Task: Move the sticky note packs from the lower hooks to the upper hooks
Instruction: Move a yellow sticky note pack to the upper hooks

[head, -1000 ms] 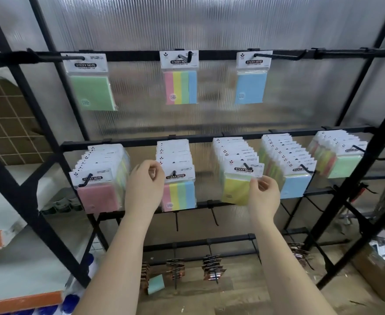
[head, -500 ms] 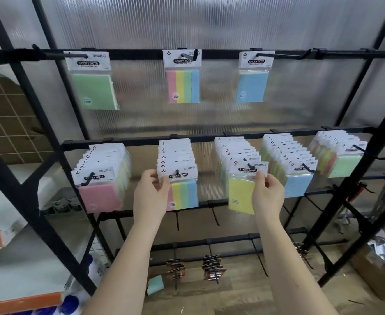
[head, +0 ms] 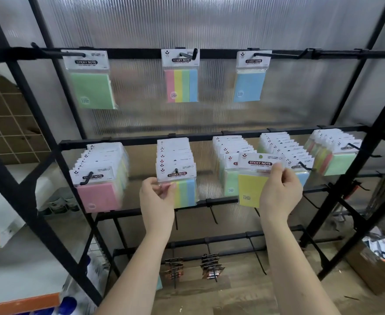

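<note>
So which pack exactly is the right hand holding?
Find the lower black rail with five crowded hooks. At its middle stack, the right hand pinches the yellow pack, already off its hook. It's the only plain yellow front there; neighbours show green, blue or stripes.

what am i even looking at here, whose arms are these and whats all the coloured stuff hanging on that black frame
The picture comes from a camera worn on a person's head, looking forward and down, so the two bare arms are that person's own. In front stands a black metal display rack with hooks. On the upper hooks hang three clear packs of sticky notes: a green pack, a striped pink-yellow-green-blue pack and a blue pack. The lower hooks carry full rows of the same kind of packs. The right hand holds a yellow sticky note pack, which looks already off its hook. The left hand pinches the front striped pack that hangs on a lower hook.
</note>
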### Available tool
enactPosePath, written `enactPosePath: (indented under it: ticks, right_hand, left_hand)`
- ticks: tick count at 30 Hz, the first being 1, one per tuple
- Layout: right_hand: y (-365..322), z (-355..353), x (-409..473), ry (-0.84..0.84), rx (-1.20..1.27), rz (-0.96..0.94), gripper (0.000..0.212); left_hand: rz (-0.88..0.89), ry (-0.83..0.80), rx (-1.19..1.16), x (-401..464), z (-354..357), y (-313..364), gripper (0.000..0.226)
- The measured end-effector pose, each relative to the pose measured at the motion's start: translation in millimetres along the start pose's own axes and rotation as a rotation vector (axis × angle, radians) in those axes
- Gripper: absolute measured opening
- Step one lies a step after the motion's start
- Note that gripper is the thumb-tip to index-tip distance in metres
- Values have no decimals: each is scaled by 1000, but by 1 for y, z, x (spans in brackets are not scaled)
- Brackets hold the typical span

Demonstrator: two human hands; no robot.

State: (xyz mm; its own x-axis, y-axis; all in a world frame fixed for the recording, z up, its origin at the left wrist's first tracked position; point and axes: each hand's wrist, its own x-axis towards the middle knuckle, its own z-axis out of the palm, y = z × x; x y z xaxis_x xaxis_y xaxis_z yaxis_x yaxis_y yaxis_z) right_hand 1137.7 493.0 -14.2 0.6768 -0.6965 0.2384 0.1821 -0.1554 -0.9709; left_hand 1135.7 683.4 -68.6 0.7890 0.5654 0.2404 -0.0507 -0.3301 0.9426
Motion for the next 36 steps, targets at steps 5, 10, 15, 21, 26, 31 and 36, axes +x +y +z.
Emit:
enactPosePath:
  ticks: [5, 10, 15, 21, 26, 31, 36]
  right_hand:
    - [0, -2, -1, 1, 12, 3, 48]
    - [0, -3, 1, -9, 20, 13, 48]
    - [0, -3, 9, -48, 50, 20, 47]
    - [-5, -11, 22, -113, 39, -4, 45]
    - [-11, -20, 29, -151, 53, -28, 47]
    - [-14, -23, 31, -179, 53, -49, 47]
    - [-20, -23, 36, -220, 98, -69, 48]
  left_hand:
    - [-12, 32, -20, -9, 2, 2, 36]
    - [-45, 7, -7, -10, 4, 6, 19]
    - [-166, -50, -97, -5, 9, -1, 34]
    - [-50, 56, -110, -17, 6, 30, 39]
    - [-26, 162, -74, -26, 7, 48, 40]
    - [-31, 216, -42, -28, 0, 63, 45]
    - [37, 223, -28, -21, -6, 85, 48]
